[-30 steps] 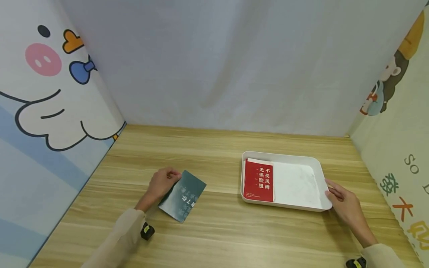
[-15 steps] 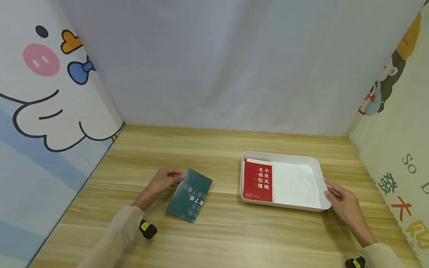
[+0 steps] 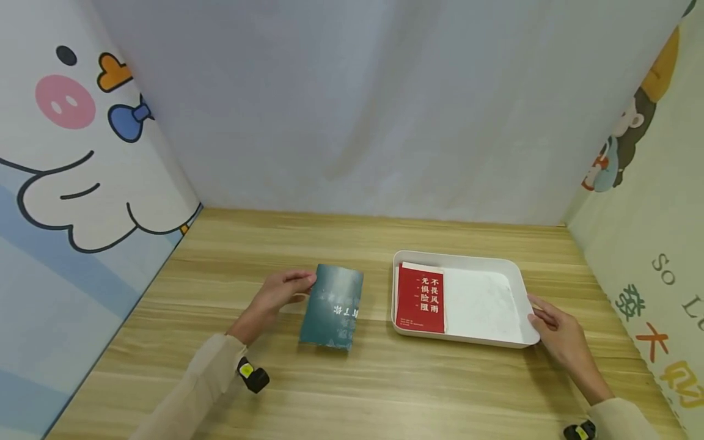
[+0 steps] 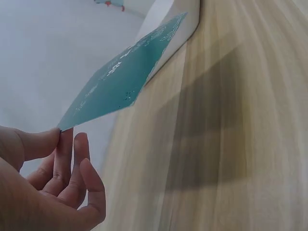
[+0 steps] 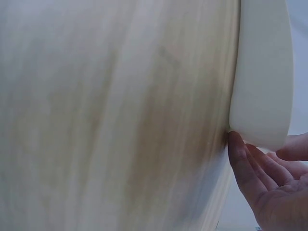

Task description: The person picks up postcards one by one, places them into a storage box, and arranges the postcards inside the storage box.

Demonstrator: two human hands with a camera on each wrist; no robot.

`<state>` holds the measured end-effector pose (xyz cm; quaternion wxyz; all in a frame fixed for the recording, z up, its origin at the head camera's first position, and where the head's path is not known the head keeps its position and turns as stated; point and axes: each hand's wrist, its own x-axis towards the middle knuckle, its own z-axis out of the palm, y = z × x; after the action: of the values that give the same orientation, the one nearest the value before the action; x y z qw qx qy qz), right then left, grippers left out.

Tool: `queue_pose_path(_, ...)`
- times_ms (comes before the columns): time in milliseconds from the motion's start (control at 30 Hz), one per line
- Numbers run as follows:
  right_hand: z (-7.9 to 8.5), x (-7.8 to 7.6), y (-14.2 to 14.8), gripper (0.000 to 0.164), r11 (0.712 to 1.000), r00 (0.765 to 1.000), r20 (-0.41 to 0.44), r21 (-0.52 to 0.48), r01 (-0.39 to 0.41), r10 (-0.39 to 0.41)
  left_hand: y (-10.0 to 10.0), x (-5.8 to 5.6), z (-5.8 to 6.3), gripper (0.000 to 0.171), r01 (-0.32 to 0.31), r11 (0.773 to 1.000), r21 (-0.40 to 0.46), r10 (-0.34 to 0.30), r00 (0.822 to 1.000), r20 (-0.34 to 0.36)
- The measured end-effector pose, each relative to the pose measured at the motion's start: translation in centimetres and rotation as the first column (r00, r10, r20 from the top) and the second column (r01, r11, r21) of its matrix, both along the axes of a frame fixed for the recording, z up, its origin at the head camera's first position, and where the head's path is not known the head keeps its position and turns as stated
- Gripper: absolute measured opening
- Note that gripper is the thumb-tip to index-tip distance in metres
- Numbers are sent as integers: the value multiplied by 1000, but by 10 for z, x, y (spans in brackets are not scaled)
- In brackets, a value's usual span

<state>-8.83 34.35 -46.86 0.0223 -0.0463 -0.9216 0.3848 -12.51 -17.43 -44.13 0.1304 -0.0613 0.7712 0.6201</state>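
My left hand [image 3: 277, 299] pinches a teal card [image 3: 332, 305] by its upper left corner, between thumb and fingers. White and pale characters are printed on the card. In the left wrist view the card [image 4: 115, 82] is raised and tilted, its shadow falling on the wood below. At the right, my right hand [image 3: 558, 330] grips the right end of a white tray [image 3: 517, 266], thumb at the rim. The right wrist view has that hand's fingertips at the low outer side of the tray [image 5: 262, 72]. Inside the tray's left end lie red cards [image 3: 420, 299] with white characters.
The wood-grain table [image 3: 341, 391] runs back to a pale grey curtain [image 3: 352, 110]. A printed cartoon panel [image 3: 82, 159] stands along the left, and another printed panel [image 3: 649, 244] along the right. A small black device [image 3: 253, 374] is worn on the left wrist.
My left hand has carried the teal card to the right and up from the table, toward the tray. My right hand stays at the tray's right end.
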Motion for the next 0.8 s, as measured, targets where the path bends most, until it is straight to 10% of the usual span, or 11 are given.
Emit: queue_pose_path(800,-3,0,0,44,999,999,-30,-47,-24,23,21,-10,14,43,-79,993,91,80,997,-15)
